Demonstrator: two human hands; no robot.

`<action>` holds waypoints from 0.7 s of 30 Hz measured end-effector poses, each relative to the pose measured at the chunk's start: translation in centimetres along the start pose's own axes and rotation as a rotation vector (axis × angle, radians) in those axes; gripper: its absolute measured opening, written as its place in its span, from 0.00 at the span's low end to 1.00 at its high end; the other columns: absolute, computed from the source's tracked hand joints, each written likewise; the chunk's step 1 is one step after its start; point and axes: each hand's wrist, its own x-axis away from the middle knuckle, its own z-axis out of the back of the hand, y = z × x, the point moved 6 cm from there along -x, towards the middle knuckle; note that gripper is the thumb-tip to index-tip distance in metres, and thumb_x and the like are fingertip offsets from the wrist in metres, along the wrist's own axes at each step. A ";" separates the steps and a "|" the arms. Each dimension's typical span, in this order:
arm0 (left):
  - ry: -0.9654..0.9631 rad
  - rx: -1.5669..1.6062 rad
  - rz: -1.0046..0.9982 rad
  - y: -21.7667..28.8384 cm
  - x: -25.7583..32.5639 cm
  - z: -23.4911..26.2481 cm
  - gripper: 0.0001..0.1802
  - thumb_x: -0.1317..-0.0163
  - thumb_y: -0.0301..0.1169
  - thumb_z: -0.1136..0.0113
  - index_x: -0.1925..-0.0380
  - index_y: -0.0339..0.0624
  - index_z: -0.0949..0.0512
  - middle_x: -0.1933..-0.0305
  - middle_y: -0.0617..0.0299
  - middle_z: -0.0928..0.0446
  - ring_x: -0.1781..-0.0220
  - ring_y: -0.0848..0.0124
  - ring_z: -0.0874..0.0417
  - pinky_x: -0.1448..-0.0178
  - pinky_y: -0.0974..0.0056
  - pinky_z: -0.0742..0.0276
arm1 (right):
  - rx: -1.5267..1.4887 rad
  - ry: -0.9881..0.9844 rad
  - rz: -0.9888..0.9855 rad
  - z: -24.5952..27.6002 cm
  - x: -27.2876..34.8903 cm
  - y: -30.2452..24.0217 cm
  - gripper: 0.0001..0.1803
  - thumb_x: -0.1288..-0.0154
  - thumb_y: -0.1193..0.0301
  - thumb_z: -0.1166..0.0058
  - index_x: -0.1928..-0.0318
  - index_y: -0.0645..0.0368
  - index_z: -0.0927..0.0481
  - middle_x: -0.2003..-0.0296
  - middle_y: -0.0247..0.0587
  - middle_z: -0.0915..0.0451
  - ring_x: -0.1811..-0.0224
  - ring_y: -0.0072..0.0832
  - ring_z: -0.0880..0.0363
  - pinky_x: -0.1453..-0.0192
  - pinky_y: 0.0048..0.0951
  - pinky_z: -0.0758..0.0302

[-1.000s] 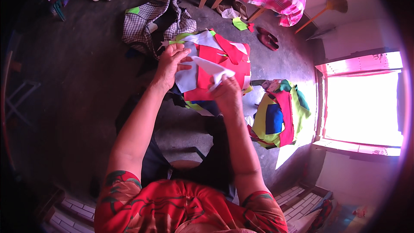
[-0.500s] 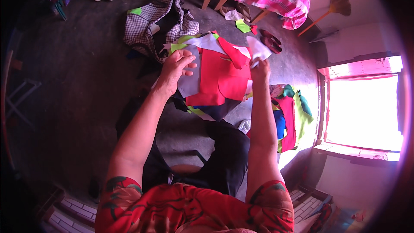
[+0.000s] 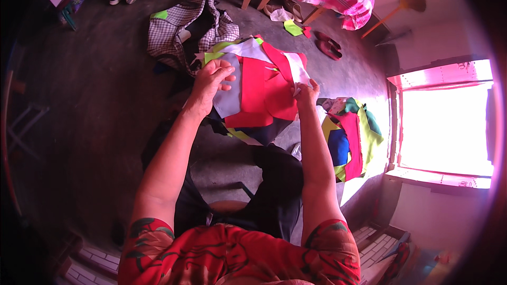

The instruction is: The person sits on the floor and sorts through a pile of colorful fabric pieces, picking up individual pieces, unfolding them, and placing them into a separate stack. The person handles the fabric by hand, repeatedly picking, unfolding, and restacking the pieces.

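Our left hand (image 3: 211,80) pinches the grey cloth piece (image 3: 230,95); our right hand (image 3: 307,94) grips the red cloth piece (image 3: 266,97) over the floor (image 3: 105,100).

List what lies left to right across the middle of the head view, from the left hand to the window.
Left hand → grey fabric piece → red fabric piece → right hand → colourful fabric pile → bright window.

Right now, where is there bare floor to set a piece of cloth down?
Bare floor lies wide open left of the left hand, below the checked cloth. A smaller patch sits between the red fabric pile and the sandals. It is crowded by the coloured heap near the window.
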 end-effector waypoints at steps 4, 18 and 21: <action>0.004 0.014 -0.004 0.0 0.1 0.0 0.10 0.41 0.37 0.44 0.64 0.44 0.27 0.60 0.63 0.23 0.61 0.74 0.23 0.60 0.69 0.28 | 0.193 -0.198 0.086 0.0 0.4 -1.6 0.41 0.52 0.87 0.50 0.37 0.49 0.47 0.53 0.48 0.29 0.65 0.37 0.22 0.73 0.34 0.21; -0.008 0.016 -0.006 -0.5 -0.2 0.0 0.09 0.39 0.35 0.46 0.61 0.44 0.28 0.58 0.61 0.23 0.60 0.73 0.22 0.60 0.69 0.27 | 1.271 -0.051 0.602 1.5 3.2 -3.1 0.27 0.49 0.61 0.40 0.47 0.53 0.26 0.42 0.57 0.37 0.49 0.52 0.27 0.45 0.42 0.29; -0.010 0.051 0.000 -0.5 -0.2 0.3 0.10 0.41 0.35 0.43 0.62 0.44 0.28 0.59 0.63 0.23 0.61 0.75 0.22 0.62 0.72 0.28 | 1.178 -0.177 0.678 1.9 6.6 -3.9 0.27 0.50 0.63 0.39 0.47 0.53 0.27 0.40 0.59 0.41 0.50 0.52 0.26 0.46 0.43 0.28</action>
